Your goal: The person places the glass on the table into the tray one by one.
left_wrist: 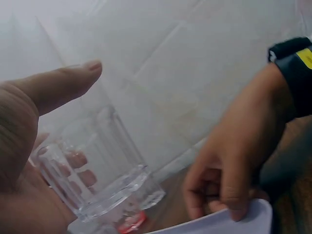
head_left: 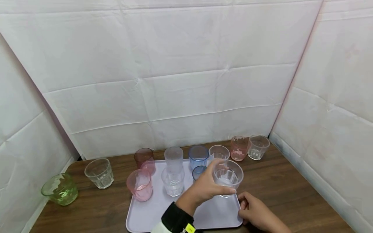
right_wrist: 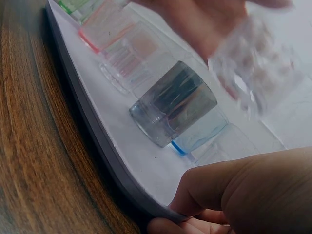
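Over the right side of a pale lilac tray (head_left: 157, 215), my left hand (head_left: 205, 186) holds a clear faceted glass (head_left: 234, 176), thumb in front and fingers behind it. In the left wrist view the fingers show through the glass (left_wrist: 105, 161). My right hand (head_left: 257, 212) pinches the tray's near right corner, thumb on top and fingers beneath the rim (right_wrist: 131, 187). Standing on the tray are a pink glass (head_left: 140, 189), a clear glass (head_left: 174, 187) and a smoky dark glass (right_wrist: 173, 105), which my left hand partly hides in the head view.
Along the tray's back stand a dark red glass (head_left: 143, 157), a frosted one (head_left: 174, 155), a blue one (head_left: 198, 155) and a clear one (head_left: 218, 151). Off the tray are green (head_left: 62, 192) and clear (head_left: 102, 176) glasses left, pink (head_left: 239, 150) and clear (head_left: 257, 149) right. White sheets surround the table.
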Available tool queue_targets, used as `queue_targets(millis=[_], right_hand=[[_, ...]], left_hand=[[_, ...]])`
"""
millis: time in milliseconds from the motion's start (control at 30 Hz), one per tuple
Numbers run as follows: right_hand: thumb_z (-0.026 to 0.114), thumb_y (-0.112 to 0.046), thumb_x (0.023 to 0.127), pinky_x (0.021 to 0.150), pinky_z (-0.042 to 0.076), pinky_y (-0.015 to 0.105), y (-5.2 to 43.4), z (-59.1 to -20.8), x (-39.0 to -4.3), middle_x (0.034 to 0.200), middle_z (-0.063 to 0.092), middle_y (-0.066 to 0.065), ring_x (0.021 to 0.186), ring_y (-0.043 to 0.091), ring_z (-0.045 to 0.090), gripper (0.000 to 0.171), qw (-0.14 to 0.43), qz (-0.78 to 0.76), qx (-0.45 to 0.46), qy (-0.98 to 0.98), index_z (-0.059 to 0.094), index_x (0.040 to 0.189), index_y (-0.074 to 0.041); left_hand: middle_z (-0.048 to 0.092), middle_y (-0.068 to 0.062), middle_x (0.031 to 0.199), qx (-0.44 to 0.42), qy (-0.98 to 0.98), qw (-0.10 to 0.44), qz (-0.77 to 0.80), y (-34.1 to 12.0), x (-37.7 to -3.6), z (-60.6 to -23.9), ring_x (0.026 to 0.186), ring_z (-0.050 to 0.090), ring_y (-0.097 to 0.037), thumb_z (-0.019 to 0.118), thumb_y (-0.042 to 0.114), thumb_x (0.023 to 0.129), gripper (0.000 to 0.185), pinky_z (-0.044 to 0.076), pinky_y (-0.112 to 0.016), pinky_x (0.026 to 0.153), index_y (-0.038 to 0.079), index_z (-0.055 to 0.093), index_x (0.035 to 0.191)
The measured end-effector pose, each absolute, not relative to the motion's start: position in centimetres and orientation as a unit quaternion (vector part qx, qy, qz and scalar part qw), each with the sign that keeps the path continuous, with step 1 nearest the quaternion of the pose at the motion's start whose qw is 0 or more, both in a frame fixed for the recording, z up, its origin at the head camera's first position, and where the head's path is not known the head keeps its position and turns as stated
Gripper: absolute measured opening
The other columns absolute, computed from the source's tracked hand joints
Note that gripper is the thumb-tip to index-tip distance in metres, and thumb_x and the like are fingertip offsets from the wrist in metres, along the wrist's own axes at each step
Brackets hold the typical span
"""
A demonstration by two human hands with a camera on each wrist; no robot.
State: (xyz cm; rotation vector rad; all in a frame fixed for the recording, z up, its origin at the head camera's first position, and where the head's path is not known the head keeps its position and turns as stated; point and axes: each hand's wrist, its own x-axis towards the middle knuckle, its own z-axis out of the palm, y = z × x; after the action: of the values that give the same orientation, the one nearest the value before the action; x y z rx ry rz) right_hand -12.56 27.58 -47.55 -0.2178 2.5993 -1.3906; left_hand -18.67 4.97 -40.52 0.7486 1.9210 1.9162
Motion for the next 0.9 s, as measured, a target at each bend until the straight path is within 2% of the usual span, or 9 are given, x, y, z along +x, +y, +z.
queue_targets(millis=[100, 200, 367, 500, 700, 900], right_hand=[[0.063, 0.003, 0.076, 0.053, 0.053, 0.031, 27.6, -47.6, -12.5, 0.078, 0.053, 0.005, 0.06, 0.016, 0.056, 0.03, 0.098, -0.465, -0.082, 0.876, 0.053, 0.105, 0.003], [0.063, 0.003, 0.076, 0.052, 0.053, 0.031, 27.7, -47.7, -12.5, 0.077, 0.053, 0.005, 0.059, 0.015, 0.056, 0.028, 0.093, -0.455, -0.089, 0.881, 0.051, 0.101, 0.0], [0.064, 0.002, 0.076, 0.052, 0.052, 0.03, 27.8, -47.6, -12.5, 0.078, 0.052, 0.005, 0.059, 0.014, 0.056, 0.027, 0.084, -0.449, -0.09, 0.885, 0.051, 0.1, -0.002], [0.064, 0.002, 0.077, 0.052, 0.053, 0.03, 27.7, -47.7, -12.6, 0.078, 0.053, 0.005, 0.06, 0.014, 0.056, 0.026, 0.09, -0.455, -0.09, 0.881, 0.051, 0.098, -0.001], [0.064, 0.003, 0.075, 0.053, 0.053, 0.031, 27.7, -47.7, -12.6, 0.078, 0.053, 0.006, 0.061, 0.016, 0.056, 0.025, 0.095, -0.462, -0.085, 0.878, 0.05, 0.096, -0.001], [0.062, 0.004, 0.075, 0.053, 0.054, 0.032, 27.8, -47.8, -12.6, 0.081, 0.054, 0.01, 0.061, 0.016, 0.057, 0.036, 0.095, -0.469, -0.081, 0.874, 0.053, 0.11, 0.004]], left_hand=[[0.057, 0.007, 0.136, 0.234, 0.705, 0.134, 0.656, 6.6, -18.2, -41.6, 0.127, 0.051, -0.018, 0.091, 0.019, 0.074, 0.091, 0.043, -0.035, 0.103, 0.033, 0.04, 0.148], [0.055, 0.004, 0.14, 0.213, 0.723, 0.107, 0.648, 7.9, -17.9, -42.5, 0.13, 0.051, -0.021, 0.093, 0.023, 0.073, 0.094, 0.041, -0.039, 0.107, 0.031, 0.038, 0.149], [0.055, -0.005, 0.141, 0.179, 0.757, 0.07, 0.625, 9.3, -17.5, -44.1, 0.128, 0.053, -0.024, 0.093, 0.03, 0.072, 0.097, 0.043, -0.039, 0.104, 0.025, 0.037, 0.15], [0.052, -0.012, 0.144, 0.157, 0.757, 0.064, 0.63, 9.7, -17.7, -45.4, 0.13, 0.051, -0.027, 0.093, 0.029, 0.072, 0.099, 0.041, -0.043, 0.107, 0.018, 0.034, 0.151], [0.054, -0.015, 0.142, 0.145, 0.759, 0.072, 0.631, 9.6, -18.1, -46.7, 0.128, 0.053, -0.03, 0.092, 0.028, 0.074, 0.1, 0.041, -0.045, 0.106, 0.016, 0.031, 0.152], [0.051, -0.024, 0.143, 0.156, 0.77, 0.079, 0.614, 9.3, -18.0, -46.3, 0.13, 0.051, -0.037, 0.086, 0.027, 0.082, 0.098, 0.04, -0.052, 0.108, 0.011, 0.023, 0.155]])
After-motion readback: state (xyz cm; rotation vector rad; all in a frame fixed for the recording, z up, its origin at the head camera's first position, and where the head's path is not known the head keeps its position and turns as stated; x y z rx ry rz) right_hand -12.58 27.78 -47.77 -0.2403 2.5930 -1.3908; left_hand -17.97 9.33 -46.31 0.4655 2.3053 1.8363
